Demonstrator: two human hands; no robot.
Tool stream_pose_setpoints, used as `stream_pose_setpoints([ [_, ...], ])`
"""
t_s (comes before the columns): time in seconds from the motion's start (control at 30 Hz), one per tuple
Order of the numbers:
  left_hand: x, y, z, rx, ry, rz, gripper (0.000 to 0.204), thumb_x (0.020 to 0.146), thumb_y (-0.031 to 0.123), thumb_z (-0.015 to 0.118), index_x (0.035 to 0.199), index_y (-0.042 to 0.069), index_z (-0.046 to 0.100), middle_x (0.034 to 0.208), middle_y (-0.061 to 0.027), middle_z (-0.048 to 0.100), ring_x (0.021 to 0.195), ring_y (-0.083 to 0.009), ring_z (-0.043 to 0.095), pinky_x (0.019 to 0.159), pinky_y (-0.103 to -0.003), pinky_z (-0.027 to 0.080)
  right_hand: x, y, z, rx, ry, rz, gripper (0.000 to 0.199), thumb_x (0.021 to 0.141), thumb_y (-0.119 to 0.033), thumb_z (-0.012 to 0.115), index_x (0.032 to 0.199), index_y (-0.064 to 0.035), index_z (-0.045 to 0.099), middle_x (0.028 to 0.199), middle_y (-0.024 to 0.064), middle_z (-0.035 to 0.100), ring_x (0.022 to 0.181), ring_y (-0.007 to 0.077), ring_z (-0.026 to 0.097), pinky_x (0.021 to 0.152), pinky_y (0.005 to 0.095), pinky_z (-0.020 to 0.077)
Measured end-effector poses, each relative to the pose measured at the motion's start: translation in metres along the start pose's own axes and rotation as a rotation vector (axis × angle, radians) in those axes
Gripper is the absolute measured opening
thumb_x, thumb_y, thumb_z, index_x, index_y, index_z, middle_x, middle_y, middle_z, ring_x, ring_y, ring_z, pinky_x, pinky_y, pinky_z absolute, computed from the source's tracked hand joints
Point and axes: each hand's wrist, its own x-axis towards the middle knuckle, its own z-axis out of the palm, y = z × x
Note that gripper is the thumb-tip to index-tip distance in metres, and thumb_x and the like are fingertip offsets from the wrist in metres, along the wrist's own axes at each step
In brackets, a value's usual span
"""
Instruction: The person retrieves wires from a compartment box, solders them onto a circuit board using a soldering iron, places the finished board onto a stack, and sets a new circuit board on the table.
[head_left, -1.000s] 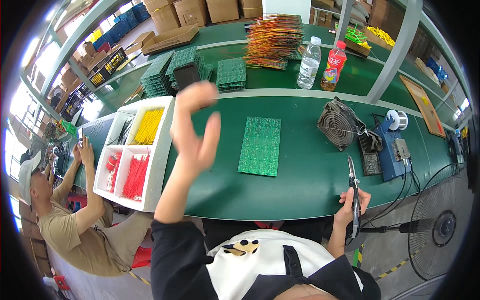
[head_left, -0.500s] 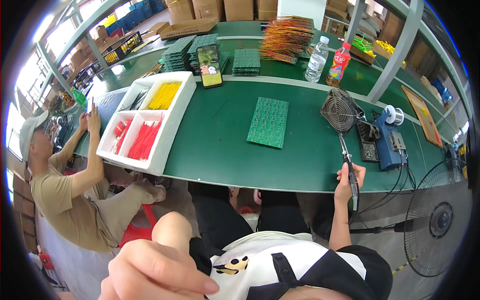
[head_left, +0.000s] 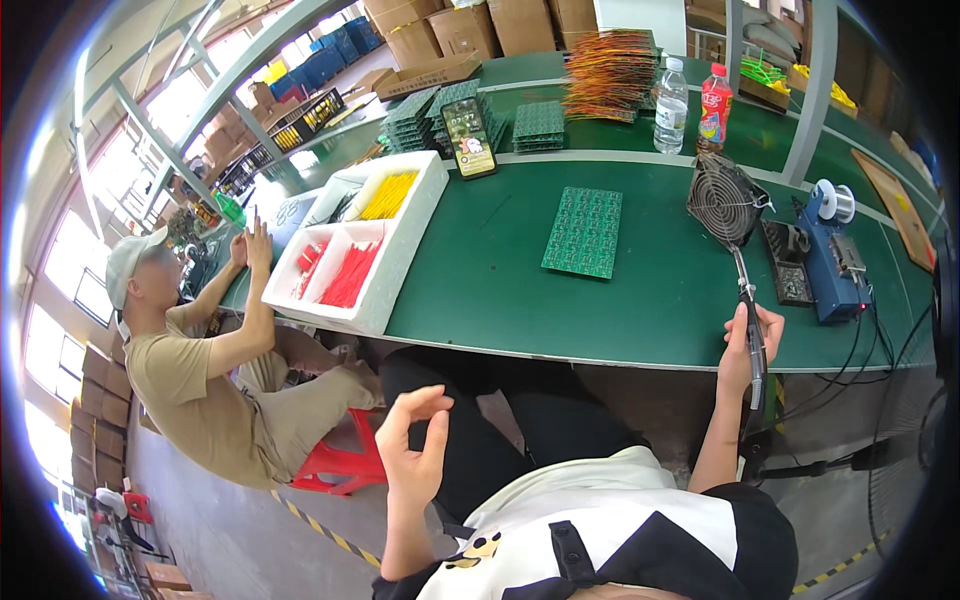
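My right hand [head_left: 748, 350], at the table's front edge, is closed around a soldering iron [head_left: 752, 335]. The iron's metal end points away from me, toward a small fan with a round wire guard [head_left: 718, 202]. Off the table, above my lap, my left hand [head_left: 414, 450] is raised with fingers loosely bent and the thumb apart; nothing shows in it. A green circuit board [head_left: 583, 232] lies flat on the green table [head_left: 480, 290] between the hands. Beside the fan are a black tray [head_left: 790, 275] and a blue solder feeder [head_left: 832, 265] carrying a spool [head_left: 836, 202].
A white foam box [head_left: 414, 250] at left holds red and yellow wires. Behind it stand a phone [head_left: 468, 138] and stacked boards [head_left: 539, 126]. Farther back are a wire pile [head_left: 610, 75] and two bottles [head_left: 671, 112]. A co-worker [head_left: 200, 380] sits at left. Cables [head_left: 876, 335] hang at right.
My left hand has moved away from close to the camera and dropped to above my lap, its fingers loosening. The view has shifted left; my right hand still holds the soldering iron by the fan.
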Motion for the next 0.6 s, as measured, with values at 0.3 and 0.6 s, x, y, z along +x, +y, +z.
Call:
stream_pose_setpoints([
  [0.3, -0.058, -0.055, -0.011, 0.672, 0.225, -0.065, 0.024, 0.074, 0.0, 0.061, 0.098, 0.001, 0.058, 0.08, -0.0084, 0.06, 0.076, -0.0221, 0.058, 0.073, -0.033, 0.045, -0.004, -0.002, 0.004, -0.109, -0.106, 0.097, 0.017, 0.085, -0.011, 0.061, 0.092, -0.0023, 0.048, 0.069, 0.0031, 0.055, 0.056, 0.0053, 0.05, 0.047, 0.0184, 0.0378],
  [0.6, 0.088, -0.065, -0.03, 0.738, 0.341, 0.409, 0.025, 0.075, 0.005, 0.061, 0.098, 0.0, 0.056, 0.088, -0.0131, 0.06, 0.084, -0.0278, 0.057, 0.079, -0.036, 0.043, 0.005, 0.006, 0.0, -0.047, -0.063, 0.098, 0.017, 0.086, -0.016, 0.061, 0.09, -0.0039, 0.051, 0.063, 0.0022, 0.053, 0.053, 0.0054, 0.046, 0.049, 0.0187, 0.0372],
])
